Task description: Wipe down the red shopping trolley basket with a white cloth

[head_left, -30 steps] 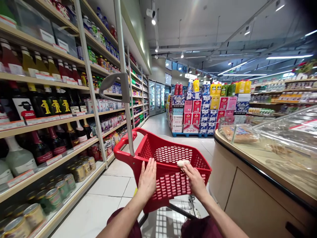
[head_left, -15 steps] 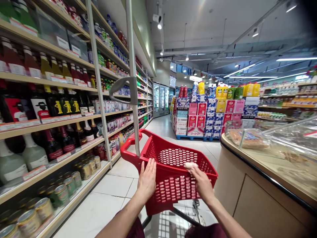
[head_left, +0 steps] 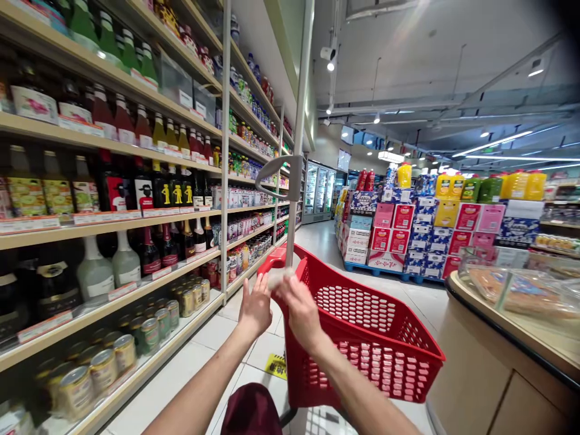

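My right hand (head_left: 301,311) is in front of the near side of the red shopping cart (head_left: 362,368), fingers closed on a small white object (head_left: 277,278) that looks like wadded tissue; blur hides its exact kind. Close beside it on the left, my left hand (head_left: 255,307) is raised with its fingers stretched out, near the white object. Whether its fingertips touch that object I cannot tell. Behind my hands rises the cart's metal pole (head_left: 299,121), with a grey loop handle (head_left: 283,178) on it. The basket shows no goods.
Shelves of bottles (head_left: 122,124) and cans (head_left: 104,368) run along the left. A rounded counter (head_left: 489,356) with packaged food stands at the right. Stacked drink cartons (head_left: 392,232) are ahead. A yellow floor sticker (head_left: 276,365) lies left of the cart.
My right hand has moved left with the white object, from over the cart's side to beside my left hand. The view has turned left, so the cart and shelves appear further right.
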Tool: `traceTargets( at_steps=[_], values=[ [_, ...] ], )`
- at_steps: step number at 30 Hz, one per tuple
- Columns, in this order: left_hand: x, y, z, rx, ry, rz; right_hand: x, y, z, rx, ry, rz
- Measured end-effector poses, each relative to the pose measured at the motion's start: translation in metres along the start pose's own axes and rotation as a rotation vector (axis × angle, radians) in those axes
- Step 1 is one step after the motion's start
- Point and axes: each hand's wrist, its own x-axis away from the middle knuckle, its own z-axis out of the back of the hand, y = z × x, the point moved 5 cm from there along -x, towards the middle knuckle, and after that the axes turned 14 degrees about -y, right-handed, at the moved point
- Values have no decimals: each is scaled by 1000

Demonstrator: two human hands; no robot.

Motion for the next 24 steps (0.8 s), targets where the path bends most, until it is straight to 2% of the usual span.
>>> traceTargets(
  at_steps=[1,4,6,8,10,12,13,15,18,20,22,24],
  values=[
    [1,-1,0,1,-3,-10,-27,5,15,31,40,-8],
    [4,1,1,18,-7,-26,-95,29,52,180,41,15],
    [5,1,1,33,-11,-34,-109,40,58,276,-52,91],
    [6,1,2,44,-10,-39,-86,41,47,350,-195,217],
    [6,1,2,52,-8,-44,-42,34,26,404,-336,350],
    [7,0,1,60,-7,-42,-6,29,9,436,-416,440],
    [7,0,0,62,-6,-40,1,27,5,446,-427,458],
    [8,1,0,58,-4,-39,-11,30,8,456,-394,402],
    [7,1,1,36,-14,-39,-55,38,25,435,-290,228],
    [6,0,1,22,-33,-41,-65,37,27,408,-273,180],
    [5,-1,0,16,-38,-51,-46,30,14,380,-309,176],
    [6,-2,-1,19,-18,-69,-3,21,-8,346,-354,149]
  ],
)
